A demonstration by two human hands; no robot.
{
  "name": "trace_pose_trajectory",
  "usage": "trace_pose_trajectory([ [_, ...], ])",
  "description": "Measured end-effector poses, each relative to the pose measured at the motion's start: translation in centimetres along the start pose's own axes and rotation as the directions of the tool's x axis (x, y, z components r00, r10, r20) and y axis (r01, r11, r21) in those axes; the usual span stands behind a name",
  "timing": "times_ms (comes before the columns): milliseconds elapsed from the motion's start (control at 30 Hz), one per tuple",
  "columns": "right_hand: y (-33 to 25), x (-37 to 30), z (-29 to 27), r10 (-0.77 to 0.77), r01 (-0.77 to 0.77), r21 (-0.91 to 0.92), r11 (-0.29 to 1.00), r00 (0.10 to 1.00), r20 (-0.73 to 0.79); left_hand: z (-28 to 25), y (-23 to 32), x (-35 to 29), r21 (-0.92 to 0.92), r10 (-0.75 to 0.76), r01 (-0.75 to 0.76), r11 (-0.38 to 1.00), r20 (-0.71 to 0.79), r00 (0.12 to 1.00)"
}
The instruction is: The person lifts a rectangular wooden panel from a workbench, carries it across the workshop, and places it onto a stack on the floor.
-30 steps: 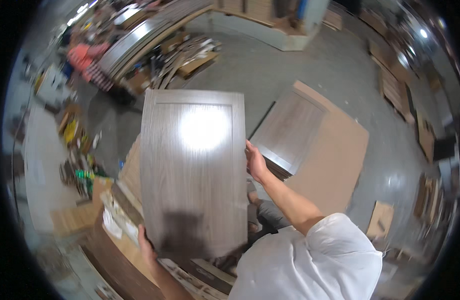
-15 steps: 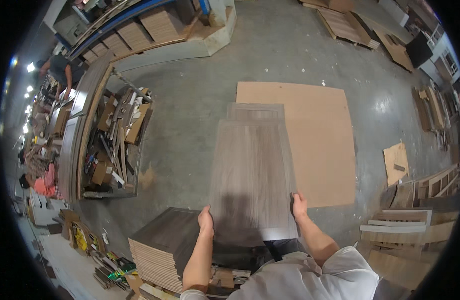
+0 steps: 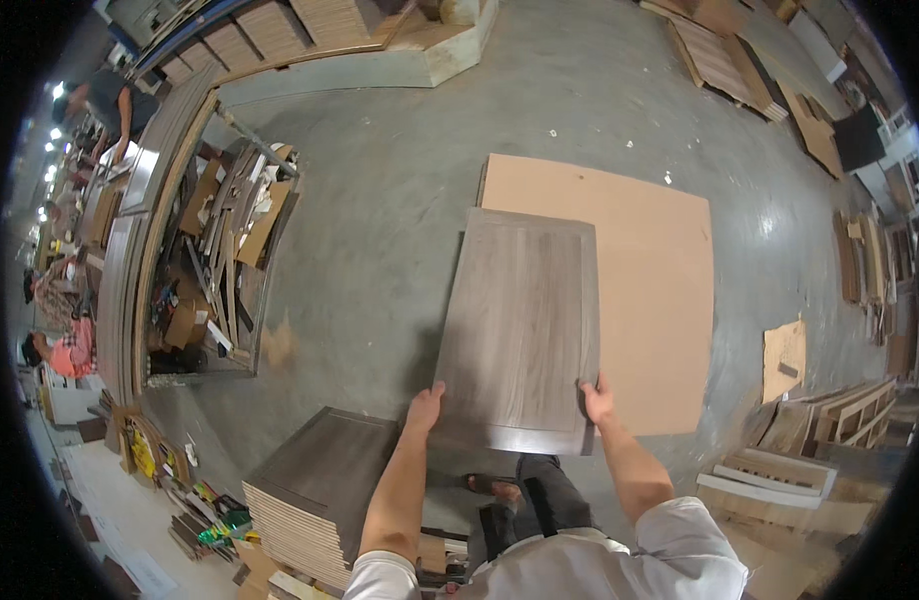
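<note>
A grey-brown wood-grain cabinet door (image 3: pixel 520 330) with a framed border is between my two hands, held out in front of me. My left hand (image 3: pixel 427 407) grips its left edge near the close corner. On the opposite edge, my right hand (image 3: pixel 598 398) has its thumb over the face and fingers wrapped beneath. Under the door lies a large tan board (image 3: pixel 650 300) on the floor, partly covered from view. To the left of my left forearm stands a stack of similar doors (image 3: pixel 330 450) with pale edges.
A metal-framed bin (image 3: pixel 255 365) of wood offcuts and cardboard stands at left, with people working beyond it. A cardboard piece (image 3: pixel 785 350) and a pile of boards (image 3: pixel 770 480) lie at right. Several panels (image 3: pixel 725 65) rest at the far right. Shelving (image 3: pixel 320 65) holds stacks at the far left.
Both hands have carried the cabinet door slightly forward and right, farther from my body. My legs and a foot now show below it. Another door seen beyond its far edge earlier is now covered.
</note>
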State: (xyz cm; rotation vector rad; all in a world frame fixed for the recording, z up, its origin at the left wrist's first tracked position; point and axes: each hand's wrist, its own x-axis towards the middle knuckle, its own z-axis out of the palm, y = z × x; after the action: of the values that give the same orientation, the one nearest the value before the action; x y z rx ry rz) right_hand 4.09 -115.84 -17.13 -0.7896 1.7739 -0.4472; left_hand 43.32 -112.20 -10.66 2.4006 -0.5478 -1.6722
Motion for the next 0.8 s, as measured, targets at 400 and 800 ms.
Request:
trace_pose_trajectory([
  [400, 15.6, -6.6, 3.6, -0.005, 0.179, -0.431, 0.885, 0.927, 0.375, 7.1, -29.7, -8.7, -0.203, 0.085, -0.104, 0.974, -0.099, 0.991],
  [800, 5.1, -19.4, 25.1, -0.101, 0.749, -0.465, 0.472, 0.570, 0.816, 3.1, -54.7, -33.2, -0.432, -0.439, 0.080, 0.898, -0.881, 0.177],
])
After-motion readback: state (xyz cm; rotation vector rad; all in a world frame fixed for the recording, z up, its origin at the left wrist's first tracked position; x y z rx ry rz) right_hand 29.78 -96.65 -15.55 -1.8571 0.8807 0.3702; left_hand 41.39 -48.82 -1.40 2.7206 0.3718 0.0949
